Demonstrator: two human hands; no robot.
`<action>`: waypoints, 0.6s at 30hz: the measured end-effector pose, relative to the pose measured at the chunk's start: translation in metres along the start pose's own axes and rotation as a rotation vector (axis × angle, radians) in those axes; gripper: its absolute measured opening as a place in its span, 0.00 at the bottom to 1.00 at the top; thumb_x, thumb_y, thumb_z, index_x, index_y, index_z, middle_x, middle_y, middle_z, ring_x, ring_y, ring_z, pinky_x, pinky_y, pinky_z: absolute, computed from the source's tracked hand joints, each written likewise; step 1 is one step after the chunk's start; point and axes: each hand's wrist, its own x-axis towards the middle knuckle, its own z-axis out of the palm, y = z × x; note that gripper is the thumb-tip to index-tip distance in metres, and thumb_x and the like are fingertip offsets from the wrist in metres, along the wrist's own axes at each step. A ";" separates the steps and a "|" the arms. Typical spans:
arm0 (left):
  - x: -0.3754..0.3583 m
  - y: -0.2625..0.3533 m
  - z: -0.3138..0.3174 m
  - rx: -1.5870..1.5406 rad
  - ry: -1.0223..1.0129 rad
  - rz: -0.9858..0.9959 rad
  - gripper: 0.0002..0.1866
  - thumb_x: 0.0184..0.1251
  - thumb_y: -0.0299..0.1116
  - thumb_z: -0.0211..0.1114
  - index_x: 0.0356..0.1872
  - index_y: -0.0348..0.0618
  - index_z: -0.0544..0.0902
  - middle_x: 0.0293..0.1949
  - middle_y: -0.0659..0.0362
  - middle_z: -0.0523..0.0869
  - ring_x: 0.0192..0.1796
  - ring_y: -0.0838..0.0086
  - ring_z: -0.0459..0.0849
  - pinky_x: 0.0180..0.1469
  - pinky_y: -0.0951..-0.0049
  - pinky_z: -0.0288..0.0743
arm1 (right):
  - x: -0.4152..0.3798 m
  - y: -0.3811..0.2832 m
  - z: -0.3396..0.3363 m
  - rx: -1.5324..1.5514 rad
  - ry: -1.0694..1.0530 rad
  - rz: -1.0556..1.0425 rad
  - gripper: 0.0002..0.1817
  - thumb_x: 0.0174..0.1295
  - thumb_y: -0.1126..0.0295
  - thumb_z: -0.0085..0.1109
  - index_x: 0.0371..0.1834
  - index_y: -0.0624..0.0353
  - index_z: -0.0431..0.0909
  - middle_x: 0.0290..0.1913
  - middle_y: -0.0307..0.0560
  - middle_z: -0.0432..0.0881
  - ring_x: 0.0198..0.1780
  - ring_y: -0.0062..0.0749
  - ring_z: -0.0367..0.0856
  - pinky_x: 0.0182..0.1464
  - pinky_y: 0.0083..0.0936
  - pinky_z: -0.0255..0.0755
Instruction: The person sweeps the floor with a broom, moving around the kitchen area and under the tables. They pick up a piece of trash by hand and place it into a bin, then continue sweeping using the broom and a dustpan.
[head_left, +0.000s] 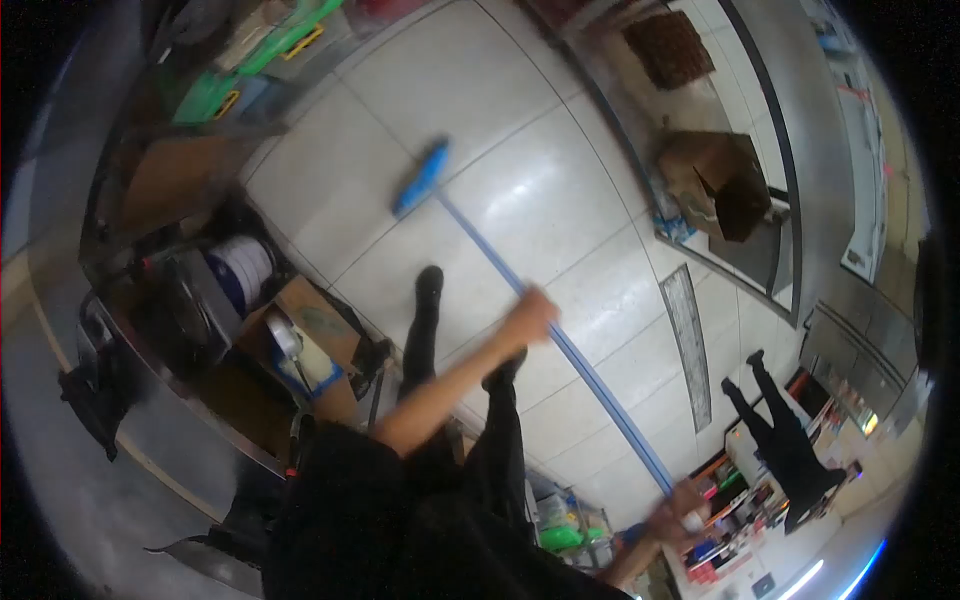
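A straight, smooth, pale-blue pole slants from near right to far left, ending in a narrow bright-blue broom head at the glossy, pale square floor tiles. The left hand, nearer the head, wraps the pole partway; the blurred right hand curls around its near end. Far right, an open brown cardboard box.

Likely a commercial kitchen: pale floor tiles surround an apparent drain grate, with a grey worktop at left. Cardboard boxes fill low metal-framed shelving at right.
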 end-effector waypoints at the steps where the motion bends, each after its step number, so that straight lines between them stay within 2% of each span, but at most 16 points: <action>1: 0.008 -0.048 0.001 0.136 0.108 0.036 0.08 0.35 0.31 0.66 0.23 0.46 0.80 0.31 0.49 0.78 0.45 0.50 0.73 0.60 0.52 0.57 | -0.005 0.032 0.005 -0.036 -0.107 -0.020 0.26 0.62 0.47 0.30 0.15 0.55 0.61 0.13 0.44 0.61 0.22 0.33 0.63 0.43 0.39 0.60; 2: 0.016 -0.105 -0.011 0.196 0.072 0.043 0.07 0.37 0.29 0.65 0.23 0.47 0.80 0.33 0.50 0.79 0.46 0.49 0.73 0.61 0.50 0.55 | -0.017 0.076 0.016 -0.016 -0.192 -0.015 0.26 0.62 0.49 0.30 0.14 0.55 0.61 0.12 0.44 0.61 0.21 0.33 0.63 0.44 0.40 0.61; 3: 0.017 -0.145 -0.030 0.092 0.233 -0.050 0.05 0.44 0.29 0.61 0.25 0.47 0.80 0.37 0.51 0.79 0.51 0.51 0.72 0.63 0.50 0.52 | -0.031 0.120 0.035 0.039 -0.260 0.015 0.25 0.62 0.51 0.30 0.13 0.55 0.61 0.12 0.43 0.60 0.20 0.33 0.62 0.45 0.41 0.61; 5: 0.025 -0.167 -0.076 0.778 0.019 -0.128 0.06 0.51 0.31 0.55 0.29 0.47 0.80 0.37 0.52 0.80 0.54 0.58 0.72 0.60 0.50 0.56 | -0.070 0.184 0.069 0.133 -0.318 0.105 0.24 0.63 0.56 0.30 0.11 0.55 0.60 0.11 0.42 0.59 0.19 0.33 0.62 0.47 0.42 0.62; 7: 0.038 -0.205 -0.021 0.796 0.118 -0.058 0.06 0.52 0.30 0.54 0.28 0.46 0.79 0.38 0.51 0.79 0.50 0.57 0.74 0.57 0.50 0.58 | -0.054 0.203 0.030 0.195 -0.269 0.141 0.24 0.63 0.56 0.32 0.10 0.53 0.59 0.10 0.41 0.58 0.18 0.33 0.59 0.42 0.41 0.62; 8: 0.041 -0.200 0.022 0.541 -0.117 -0.150 0.04 0.49 0.30 0.57 0.27 0.46 0.78 0.40 0.50 0.77 0.52 0.57 0.71 0.58 0.50 0.58 | -0.032 0.199 -0.024 0.252 -0.293 0.046 0.22 0.62 0.57 0.33 0.13 0.56 0.63 0.14 0.46 0.65 0.19 0.34 0.64 0.43 0.41 0.64; 9: 0.036 -0.189 0.075 0.277 -0.360 -0.247 0.04 0.47 0.30 0.60 0.26 0.45 0.77 0.42 0.49 0.76 0.54 0.57 0.69 0.59 0.49 0.57 | -0.021 0.179 -0.082 0.300 -0.307 -0.043 0.21 0.60 0.58 0.33 0.17 0.59 0.67 0.17 0.52 0.72 0.20 0.35 0.68 0.44 0.41 0.66; 10: 0.014 -0.149 0.150 0.187 -0.053 -0.003 0.04 0.47 0.31 0.60 0.26 0.45 0.77 0.39 0.50 0.75 0.49 0.56 0.71 0.53 0.53 0.63 | -0.003 0.137 -0.117 0.193 -0.221 -0.037 0.20 0.60 0.59 0.34 0.15 0.58 0.65 0.16 0.50 0.70 0.22 0.35 0.69 0.43 0.39 0.66; 11: 0.009 -0.107 0.226 0.413 0.001 0.048 0.05 0.46 0.30 0.61 0.27 0.45 0.76 0.37 0.52 0.74 0.44 0.56 0.71 0.48 0.54 0.64 | 0.012 0.084 -0.139 0.107 -0.155 0.010 0.19 0.60 0.59 0.35 0.14 0.56 0.63 0.15 0.48 0.69 0.24 0.34 0.70 0.43 0.38 0.66; 12: 0.006 -0.052 0.267 0.115 -0.211 0.048 0.04 0.45 0.29 0.60 0.25 0.47 0.77 0.37 0.54 0.76 0.44 0.56 0.71 0.47 0.51 0.63 | 0.019 0.041 -0.158 0.080 -0.119 0.059 0.19 0.60 0.59 0.36 0.13 0.55 0.60 0.14 0.47 0.67 0.25 0.34 0.71 0.42 0.37 0.67; 13: 0.000 -0.025 0.338 0.043 -0.196 0.131 0.03 0.42 0.30 0.62 0.21 0.48 0.77 0.33 0.55 0.77 0.42 0.57 0.73 0.46 0.52 0.65 | 0.023 0.007 -0.170 0.090 -0.081 0.105 0.19 0.59 0.59 0.37 0.12 0.53 0.58 0.13 0.45 0.66 0.27 0.34 0.72 0.41 0.36 0.67; 14: -0.001 0.009 0.373 -0.040 -0.319 0.250 0.05 0.43 0.32 0.62 0.25 0.50 0.77 0.35 0.56 0.78 0.44 0.57 0.72 0.47 0.53 0.66 | 0.019 -0.004 -0.171 0.006 0.118 0.050 0.19 0.60 0.60 0.40 0.13 0.54 0.61 0.12 0.40 0.59 0.24 0.32 0.69 0.35 0.32 0.65; 15: 0.001 0.025 0.416 -0.022 -0.474 0.305 0.06 0.44 0.35 0.63 0.24 0.50 0.77 0.33 0.58 0.78 0.44 0.60 0.73 0.45 0.55 0.68 | 0.016 -0.006 -0.156 0.019 0.125 0.040 0.19 0.60 0.60 0.40 0.13 0.54 0.61 0.12 0.40 0.59 0.24 0.32 0.69 0.35 0.32 0.65; 16: -0.001 0.045 0.441 -0.058 -0.570 0.264 0.06 0.45 0.37 0.63 0.25 0.50 0.77 0.33 0.58 0.78 0.45 0.61 0.73 0.43 0.55 0.69 | 0.014 -0.005 -0.130 -0.111 0.183 -0.070 0.19 0.60 0.59 0.39 0.12 0.53 0.58 0.11 0.40 0.55 0.20 0.28 0.59 0.30 0.31 0.58; 17: 0.003 0.061 0.456 -0.084 -0.657 0.220 0.07 0.46 0.38 0.64 0.25 0.51 0.77 0.33 0.58 0.78 0.46 0.63 0.74 0.42 0.56 0.70 | 0.020 -0.008 -0.147 -0.222 0.094 -0.167 0.20 0.60 0.58 0.39 0.12 0.55 0.59 0.11 0.42 0.57 0.18 0.28 0.58 0.27 0.31 0.58; 18: 0.003 0.080 0.465 -0.144 -0.600 0.257 0.07 0.47 0.39 0.63 0.24 0.50 0.77 0.32 0.57 0.79 0.45 0.64 0.74 0.44 0.56 0.69 | 0.026 -0.012 -0.164 -0.328 0.012 -0.276 0.20 0.59 0.58 0.39 0.13 0.57 0.60 0.11 0.44 0.59 0.17 0.28 0.56 0.25 0.32 0.57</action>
